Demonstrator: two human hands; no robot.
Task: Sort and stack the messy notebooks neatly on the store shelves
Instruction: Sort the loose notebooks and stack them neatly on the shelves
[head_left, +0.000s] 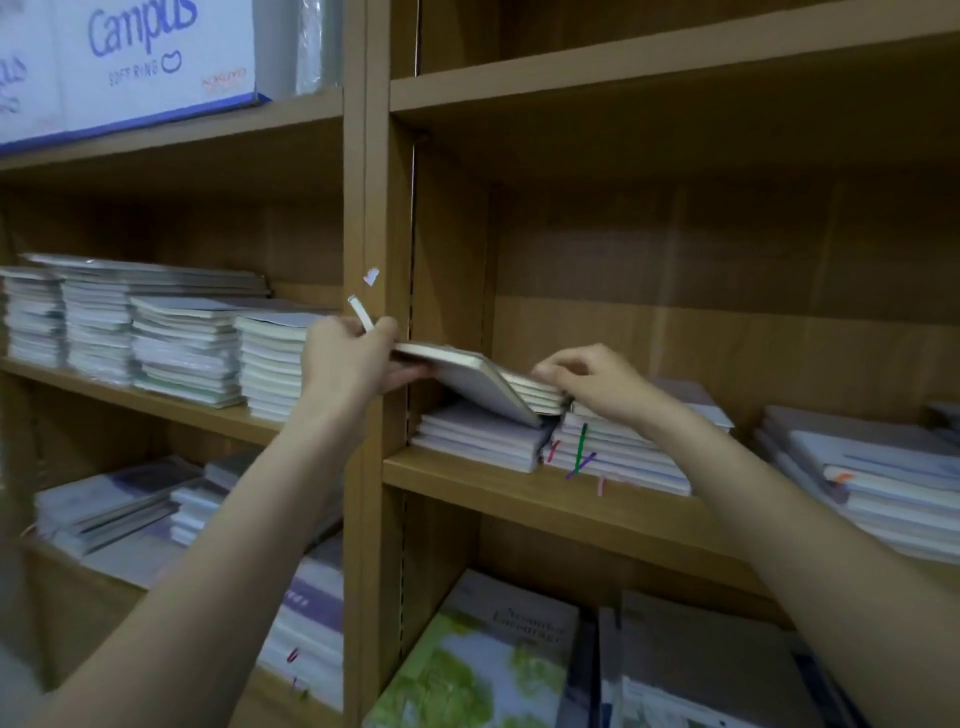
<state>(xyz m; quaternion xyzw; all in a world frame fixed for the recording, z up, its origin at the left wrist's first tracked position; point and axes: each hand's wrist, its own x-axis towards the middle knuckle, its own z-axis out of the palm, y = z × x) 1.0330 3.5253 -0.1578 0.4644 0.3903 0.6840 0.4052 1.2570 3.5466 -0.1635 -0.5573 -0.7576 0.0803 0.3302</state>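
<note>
My left hand (353, 358) grips the left end of a small bundle of pale notebooks (478, 376), held tilted above the middle shelf (519, 488) of the right bay. My right hand (592, 382) pinches the bundle's right end, where its lower corner touches a stack with coloured ribbon markers (613, 452). A lower stack of lilac notebooks (478, 436) lies under the bundle, against the wooden upright (379, 312). A white strip sticks up from my left hand's fingers.
Tall neat stacks of white notebooks (156, 343) fill the left bay's shelf. More stacks (872, 478) lie at the far right. Messy notebooks (119, 509) sit lower left. Large covers (493, 660) lean on the bottom shelf. A Campus box (130, 57) stands top left.
</note>
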